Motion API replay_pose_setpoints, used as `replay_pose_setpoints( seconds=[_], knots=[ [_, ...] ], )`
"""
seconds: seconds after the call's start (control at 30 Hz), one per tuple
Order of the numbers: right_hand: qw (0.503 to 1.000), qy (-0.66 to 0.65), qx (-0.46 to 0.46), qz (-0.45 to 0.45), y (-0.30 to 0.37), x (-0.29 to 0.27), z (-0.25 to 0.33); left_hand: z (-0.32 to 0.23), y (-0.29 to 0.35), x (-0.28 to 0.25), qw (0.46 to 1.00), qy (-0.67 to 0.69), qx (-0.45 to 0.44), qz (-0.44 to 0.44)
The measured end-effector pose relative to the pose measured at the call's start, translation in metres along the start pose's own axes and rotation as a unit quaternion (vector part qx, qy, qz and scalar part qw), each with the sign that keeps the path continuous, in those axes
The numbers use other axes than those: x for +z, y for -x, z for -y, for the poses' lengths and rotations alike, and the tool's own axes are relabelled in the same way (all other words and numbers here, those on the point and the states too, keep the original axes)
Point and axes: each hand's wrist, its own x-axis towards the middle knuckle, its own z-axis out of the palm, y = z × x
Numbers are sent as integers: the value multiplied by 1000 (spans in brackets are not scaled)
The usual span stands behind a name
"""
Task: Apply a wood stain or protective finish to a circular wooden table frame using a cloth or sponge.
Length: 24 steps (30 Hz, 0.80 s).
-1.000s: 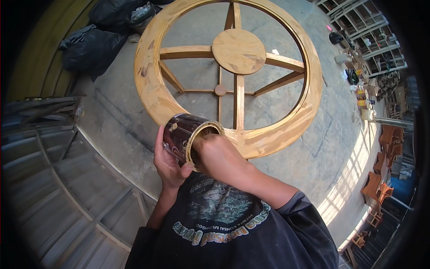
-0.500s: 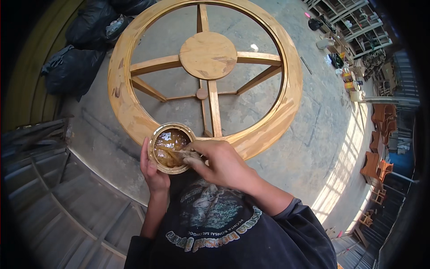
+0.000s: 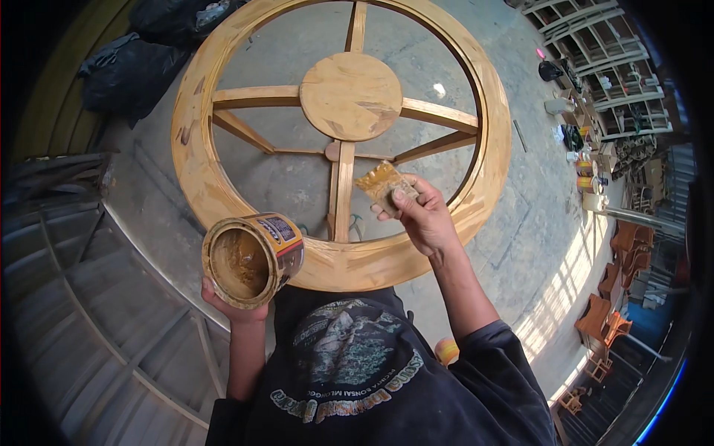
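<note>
Head view: a paste-coated scraper (image 3: 381,184) is pinched in the right hand (image 3: 428,215) between thumb and fingers, coated end angled up-left toward the wooden disc (image 3: 351,97), while the tilted tin (image 3: 291,256), well left, is clasped by the left hand (image 3: 232,303), fingers mostly hidden.

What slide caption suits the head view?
Can in left hand, smeared scraper in right hand, round wooden frame beyond.

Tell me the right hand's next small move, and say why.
Probably ease the right hand down and outward until the flat spreader meets the round wooden frame: the spreader carries brown paste, is clear of the can in the left hand, and appears over the frame's opening, seemingly not touching wood.
</note>
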Motion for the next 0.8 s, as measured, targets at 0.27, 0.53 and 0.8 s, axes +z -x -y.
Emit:
replay_pose_setpoints(
  seconds=[0.27, 0.53, 0.8],
  knots=[
    [521, 738, -429, 9, -107, -78, 32, 15, 22, -43, 997, 75, 24, 24],
    [470, 789, -393, 45, -140, -80, 11, 19, 36, -55, 997, 54, 44, -31],
    [463, 796, -389, 24, -178, -55, 35, 20, 39, -71, 995, 53, 34, -83]
  ],
)
